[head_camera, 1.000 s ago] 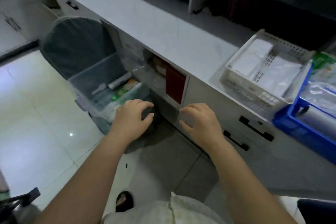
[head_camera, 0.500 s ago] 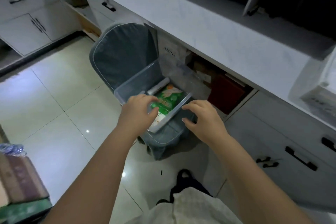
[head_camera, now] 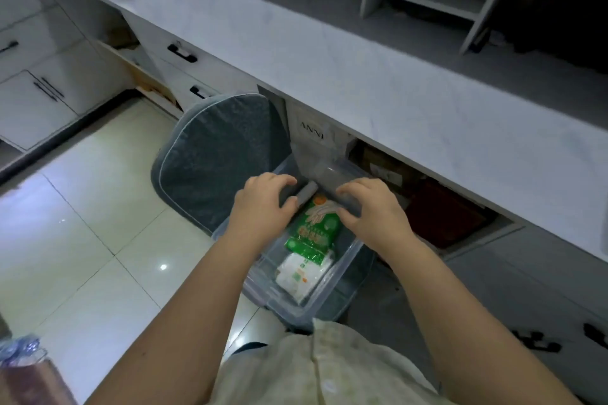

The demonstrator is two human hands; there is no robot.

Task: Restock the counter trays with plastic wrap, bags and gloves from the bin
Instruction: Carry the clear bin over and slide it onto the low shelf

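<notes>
Tiled floor under the counter (head_camera: 378, 82): clear bin (head_camera: 332, 293) is sitting on a chair; left hand (head_camera: 263, 207) and right hand (head_camera: 368, 210) are curling around a grey roll (head_camera: 306, 192), grip unconfirmed. Glove pack (head_camera: 316, 230) lying beneath. Pickup step; next, I'd lift to the trays.

The left hand (head_camera: 263, 204) covers one end of the grey roll (head_camera: 306, 191) in the clear plastic bin (head_camera: 329, 301); print on the green packet (head_camera: 314, 230) is unreadable.

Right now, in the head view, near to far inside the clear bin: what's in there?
White packet → green glove pack → grey roll, which lies between the left hand and right hand at the far end of the clear bin.
</notes>
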